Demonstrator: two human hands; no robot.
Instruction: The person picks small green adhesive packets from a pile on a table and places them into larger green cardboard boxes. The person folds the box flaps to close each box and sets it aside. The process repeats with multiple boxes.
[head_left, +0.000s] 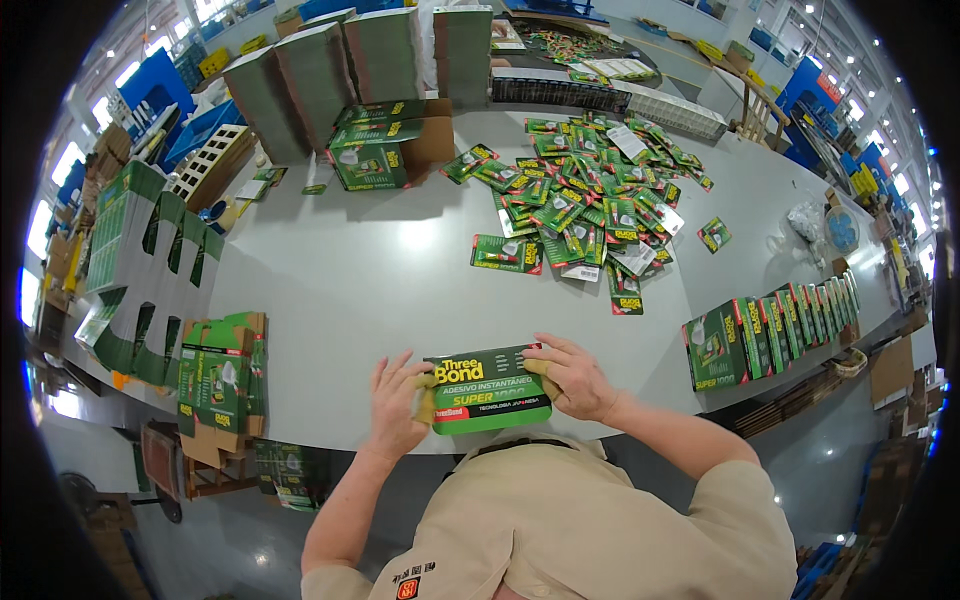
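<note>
Before me at the front of the table lies a green ThreeBond adhesive carton (491, 394), its printed face up. My left hand (400, 405) grips its left end, the thumb side against the edge and the other fingers raised. Around the right end my right hand (576, 381) is closed, with fingers along the upper corner. Tan finger covers show on both hands. Beyond the carton spreads a loose heap of carded glue tubes (577, 191). Some cards lie face down, showing white backs. One single card (714, 235) sits apart to the right.
A row of filled-looking green cartons (716, 349) stands at the right edge. Flattened cartons (217, 375) lie at the left edge, near stacked printed sheets (150, 255). An open-sided carton (367, 157) and tall sheet stacks (386, 56) stand at the back.
</note>
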